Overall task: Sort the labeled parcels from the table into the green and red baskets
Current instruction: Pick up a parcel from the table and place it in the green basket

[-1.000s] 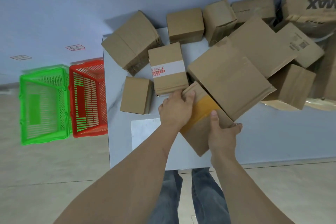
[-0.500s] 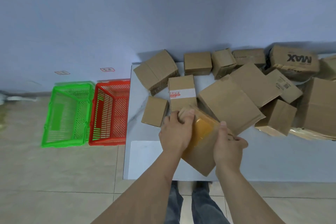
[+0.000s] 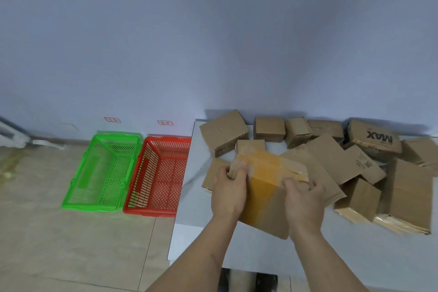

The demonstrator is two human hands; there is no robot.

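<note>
The taped box (image 3: 265, 187), pinned under a bigger carton a second ago, is now lifted clear and tilted up between both hands above the bench (image 3: 187, 208). The left hand (image 3: 228, 191) curls round its left edge; the right hand (image 3: 303, 204) grips its right side. Its label is not readable, so whether the green basket (image 3: 78, 182) or the red basket (image 3: 136, 182) suits it is undecided; both look empty.

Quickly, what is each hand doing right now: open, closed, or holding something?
Left hand: closed, gripping the left end of the taped parcel.
Right hand: closed, gripping the right side of the same parcel.
</note>
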